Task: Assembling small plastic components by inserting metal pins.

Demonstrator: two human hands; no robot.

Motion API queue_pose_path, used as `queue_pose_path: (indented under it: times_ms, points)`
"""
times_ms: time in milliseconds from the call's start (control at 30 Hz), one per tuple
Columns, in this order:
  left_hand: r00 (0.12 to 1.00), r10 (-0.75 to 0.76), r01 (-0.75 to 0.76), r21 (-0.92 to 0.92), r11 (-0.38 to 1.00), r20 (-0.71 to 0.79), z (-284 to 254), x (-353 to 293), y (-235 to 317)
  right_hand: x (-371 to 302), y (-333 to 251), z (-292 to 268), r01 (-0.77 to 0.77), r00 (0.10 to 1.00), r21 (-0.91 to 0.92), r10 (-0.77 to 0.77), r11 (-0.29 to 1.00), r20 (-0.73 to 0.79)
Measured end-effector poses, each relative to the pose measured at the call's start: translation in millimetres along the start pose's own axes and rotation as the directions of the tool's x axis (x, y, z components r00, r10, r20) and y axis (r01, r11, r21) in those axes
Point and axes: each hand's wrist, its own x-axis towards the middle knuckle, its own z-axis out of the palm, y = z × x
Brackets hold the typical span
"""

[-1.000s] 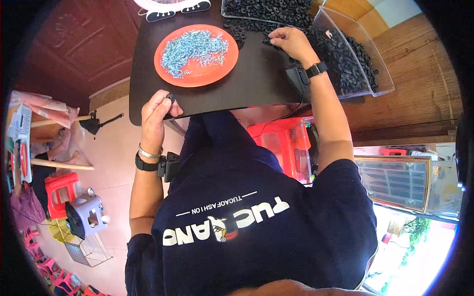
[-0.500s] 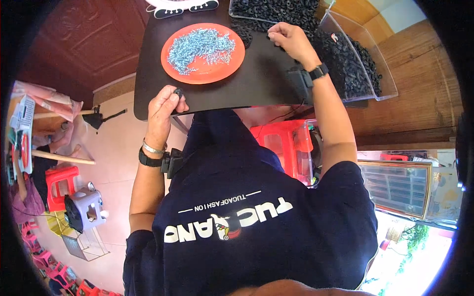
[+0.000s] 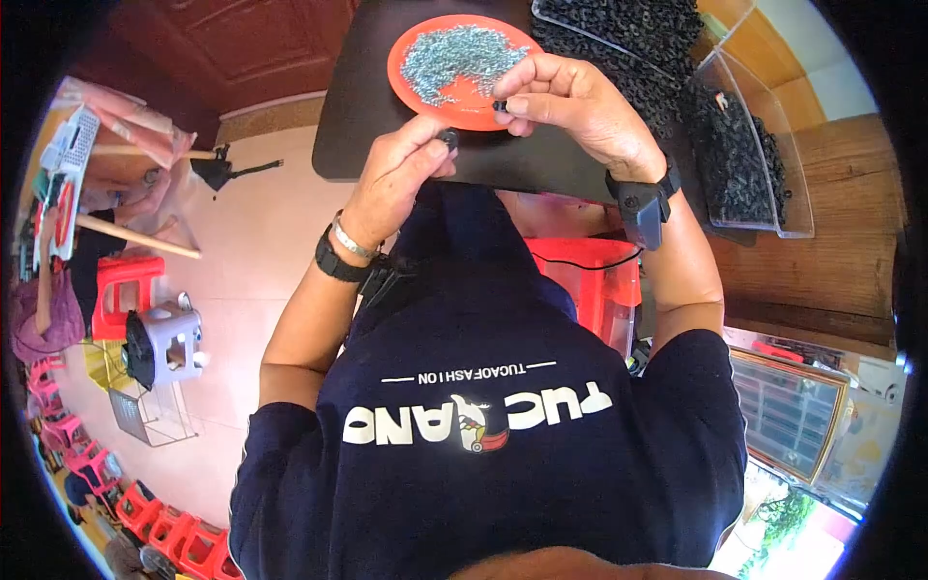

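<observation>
Between the thumb and fingers of my left hand (image 3: 401,169) is a small round black part (image 3: 449,138), held just off the table's near edge. My right hand (image 3: 570,101) pinches another small dark piece (image 3: 500,105) at its fingertips, close to the left hand but apart from it. Behind both hands lies a round orange-red plate (image 3: 399,81) with a heap of small silvery screws (image 3: 459,60) on it. Part of the plate's right side is hidden by my right hand.
Beyond my right hand, loose black parts (image 3: 659,106) lie on the dark table (image 3: 353,121). Two clear bins hold more: one at the back (image 3: 619,29), one on the right (image 3: 739,159). A red plastic stool or container (image 3: 575,266) stands below the table.
My right hand has come from the pile of black parts toward my left hand with a small piece. My left hand has moved right and upward. The whole view has shifted.
</observation>
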Motion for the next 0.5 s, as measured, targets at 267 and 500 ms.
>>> queue_pose_path:
  times_ms: [267,500]
  points:
    - [0.999,0.025,-0.027,0.057,0.998,0.045,-2,-4,4,3,-11,27,-0.007,0.989,-0.089,0.020,0.996,0.146]
    - [0.991,0.083,-0.103,0.218,0.970,0.101,-8,-5,8,5,-11,32,0.028,0.983,-0.168,0.004,0.985,0.185]
